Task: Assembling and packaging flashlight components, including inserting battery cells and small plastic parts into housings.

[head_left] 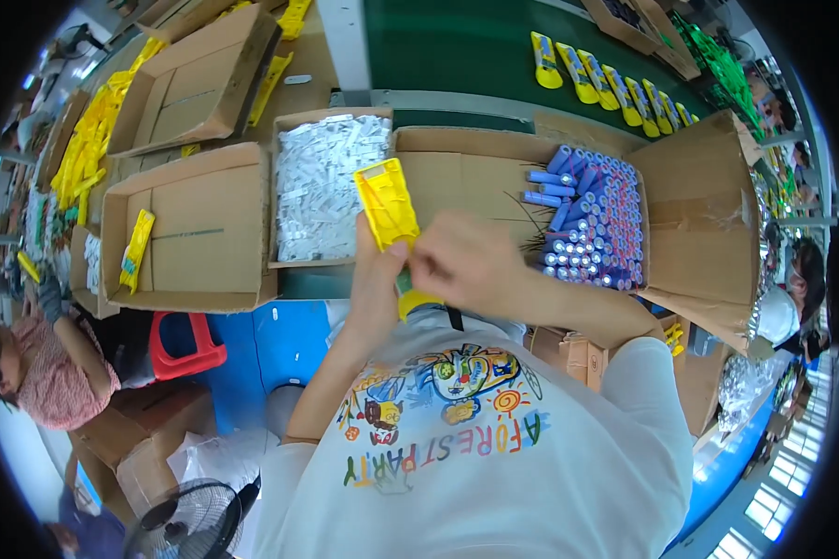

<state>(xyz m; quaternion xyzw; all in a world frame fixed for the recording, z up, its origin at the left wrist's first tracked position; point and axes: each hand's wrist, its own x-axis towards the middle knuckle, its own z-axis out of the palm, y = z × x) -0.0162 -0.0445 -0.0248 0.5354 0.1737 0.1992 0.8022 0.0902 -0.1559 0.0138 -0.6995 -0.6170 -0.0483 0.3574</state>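
My left hand (371,287) grips a long yellow plastic housing (388,200), its hollow inner side with moulded ribs turned up. The housing's lower part is hidden behind my fingers, with a bit of green and yellow showing below them. Close against it, my right hand (471,261) is blurred by motion; its fingers are curled together over the lower part, and what they pinch is hidden. Just beyond my hands, small white strips (334,186) fill a cardboard box. To the right, purple cylindrical battery cells (597,219) with thin wires stand and lie in another box (461,182).
A shallow box (191,200) on the left holds one yellow piece (137,252). Behind it is another box (196,84) beside piled yellow parts (93,140). Yellow units (606,84) line the green surface. A co-worker (51,363) sits by a red stool (186,347).
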